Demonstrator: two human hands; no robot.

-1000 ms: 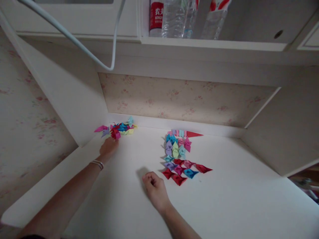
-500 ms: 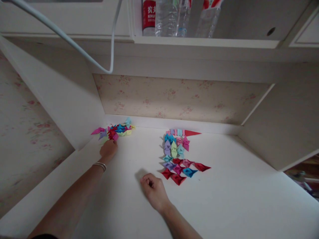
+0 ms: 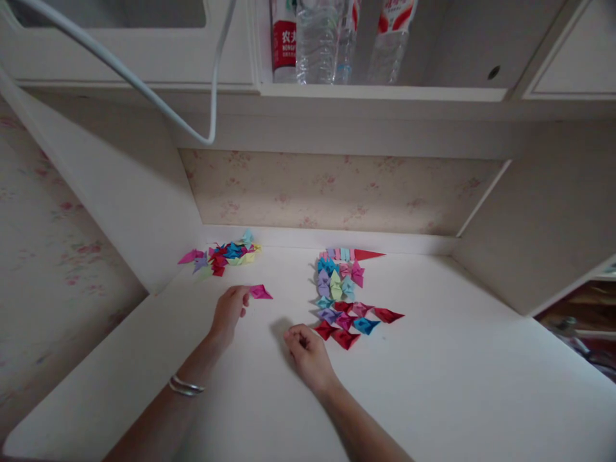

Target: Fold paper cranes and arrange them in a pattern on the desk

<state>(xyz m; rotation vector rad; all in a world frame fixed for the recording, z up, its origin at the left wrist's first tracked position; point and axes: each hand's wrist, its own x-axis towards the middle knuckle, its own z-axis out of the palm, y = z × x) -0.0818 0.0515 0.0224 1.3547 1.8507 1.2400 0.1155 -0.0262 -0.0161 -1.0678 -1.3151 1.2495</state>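
Note:
Between the fingertips of my left hand (image 3: 231,312) is a pink folded-paper piece (image 3: 260,292), which looks like an origami crane and points to the right. My right hand (image 3: 308,351) is curled near the front of the rows; whether anything sits in its fingers is hidden. Just beyond it lie rows of coloured folded-paper pieces (image 3: 335,283) in red, blue, purple, green and pink. At the back left a loose pile of similar paper pieces (image 3: 233,250) lies against the wall.
All of this rests on a white desktop (image 3: 433,372) with a side panel (image 3: 529,224) at the right. A shelf above holds several plastic bottles (image 3: 317,45). A white cable or lamp arm (image 3: 158,102) hangs at the upper left.
My left hand has come away from the pile, moving right and toward me, with the pink paper piece in its fingers. The right hand has shifted slightly right.

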